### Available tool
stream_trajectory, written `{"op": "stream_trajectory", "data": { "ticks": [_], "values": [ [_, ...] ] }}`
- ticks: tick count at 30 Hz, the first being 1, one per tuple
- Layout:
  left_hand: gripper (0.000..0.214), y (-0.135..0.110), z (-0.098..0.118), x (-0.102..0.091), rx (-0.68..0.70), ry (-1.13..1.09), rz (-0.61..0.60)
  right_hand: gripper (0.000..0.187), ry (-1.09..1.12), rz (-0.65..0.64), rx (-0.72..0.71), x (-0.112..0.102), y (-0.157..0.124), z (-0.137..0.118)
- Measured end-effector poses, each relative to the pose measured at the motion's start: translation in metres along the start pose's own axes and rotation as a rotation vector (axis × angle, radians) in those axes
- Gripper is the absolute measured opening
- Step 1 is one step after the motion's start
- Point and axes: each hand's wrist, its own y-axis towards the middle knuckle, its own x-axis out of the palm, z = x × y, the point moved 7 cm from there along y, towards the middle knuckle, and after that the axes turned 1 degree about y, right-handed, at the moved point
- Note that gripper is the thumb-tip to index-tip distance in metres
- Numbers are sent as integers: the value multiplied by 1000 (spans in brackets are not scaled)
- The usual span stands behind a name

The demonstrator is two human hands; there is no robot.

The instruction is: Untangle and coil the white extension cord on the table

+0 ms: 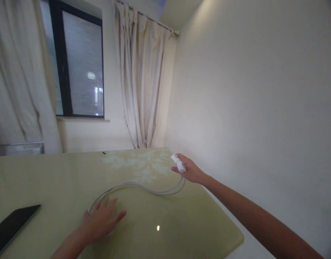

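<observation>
My right hand [191, 169] reaches out over the far right part of the table and is closed on a white plug [178, 162] with metal prongs showing. From the plug a white cable [144, 187] runs doubled in a long curve across the glossy pale green table [181, 230] to my left hand [102, 219]. That hand lies flat on the tabletop with its fingers stretched out, resting over the cable's near loop. The part of the cable beneath it is hidden.
A dark flat tablet [11, 226] lies at the table's near left edge. Beyond the table stand a window [79, 68], cream curtains [140, 79] and a plain wall at the right. The table's right edge runs just past my right arm.
</observation>
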Motion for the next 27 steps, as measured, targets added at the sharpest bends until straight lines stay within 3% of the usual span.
{"op": "stream_trajectory", "data": {
  "ticks": [3, 7, 14, 19, 23, 27],
  "values": [
    [92, -24, 14, 13, -48, 166, -76, 45, -26, -17, -23, 2, 1, 2],
    [80, -33, 17, 7, -8, 291, -72, 45, -11, -31, -19, 3, 4, 10],
    [62, -2, -21, -2, 149, 353, -65, 48, 72, 45, 13, -6, 6, 14],
    [58, 23, -48, -3, 199, 403, -22, 39, 200, 159, 74, -21, 0, 10],
    [55, 33, -40, -12, 138, 436, 10, 43, 556, 301, 314, -21, 1, 11],
    [62, 36, -10, -13, 141, 451, 32, 42, 801, 393, 450, -17, 7, -5]
  ]
}}
